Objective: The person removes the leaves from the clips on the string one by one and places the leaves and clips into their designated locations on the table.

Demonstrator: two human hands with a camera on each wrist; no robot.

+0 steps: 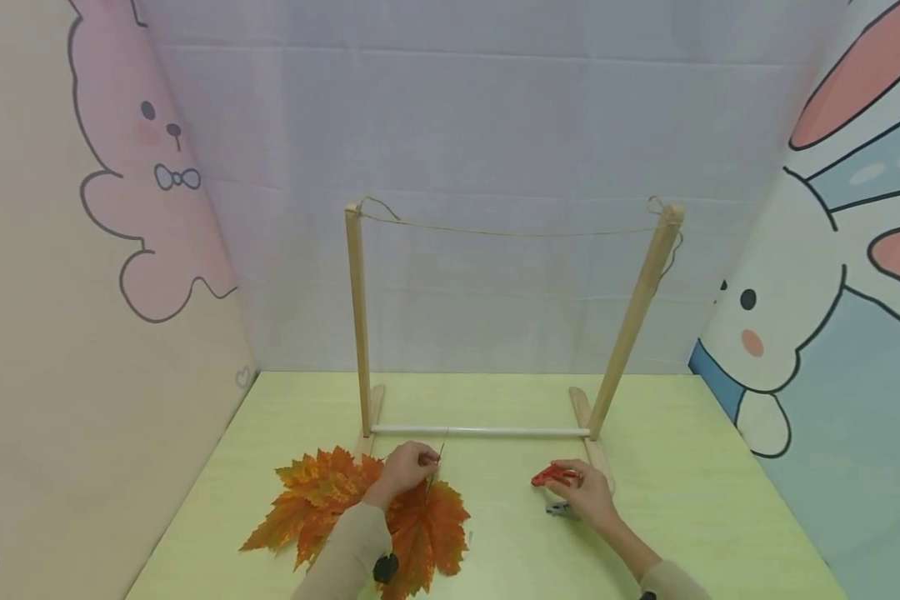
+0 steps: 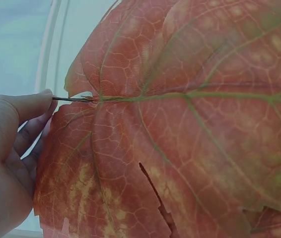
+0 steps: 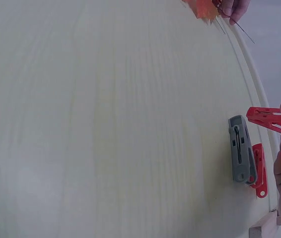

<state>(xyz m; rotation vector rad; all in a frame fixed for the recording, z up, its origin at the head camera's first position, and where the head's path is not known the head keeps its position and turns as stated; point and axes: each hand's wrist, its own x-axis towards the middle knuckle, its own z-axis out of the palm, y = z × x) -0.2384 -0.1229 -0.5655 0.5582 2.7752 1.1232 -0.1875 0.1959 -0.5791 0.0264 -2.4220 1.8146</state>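
My left hand (image 1: pixel 408 468) pinches the thin dark stem of an orange-red maple leaf (image 1: pixel 429 533); the left wrist view shows the leaf's veined face (image 2: pixel 180 129) spread beside the fingers. More orange leaves (image 1: pixel 322 492) lie to the left, partly under my left forearm. In my right hand (image 1: pixel 587 492) a red clothespin (image 1: pixel 551 475) is held between thumb and fingers, above the table. Just below it a grey clothespin (image 3: pixel 241 148) rests on the table, with another red clothespin (image 3: pixel 260 171) against it, partly hidden.
Beyond the hands stands a wooden frame with a left post (image 1: pixel 357 325), a right post (image 1: pixel 636 325) and a white bottom rod (image 1: pixel 487 431). A thin string (image 1: pixel 495 233) sags between the post tops. Printed cloth walls surround the pale yellow-green table (image 1: pixel 690 467).
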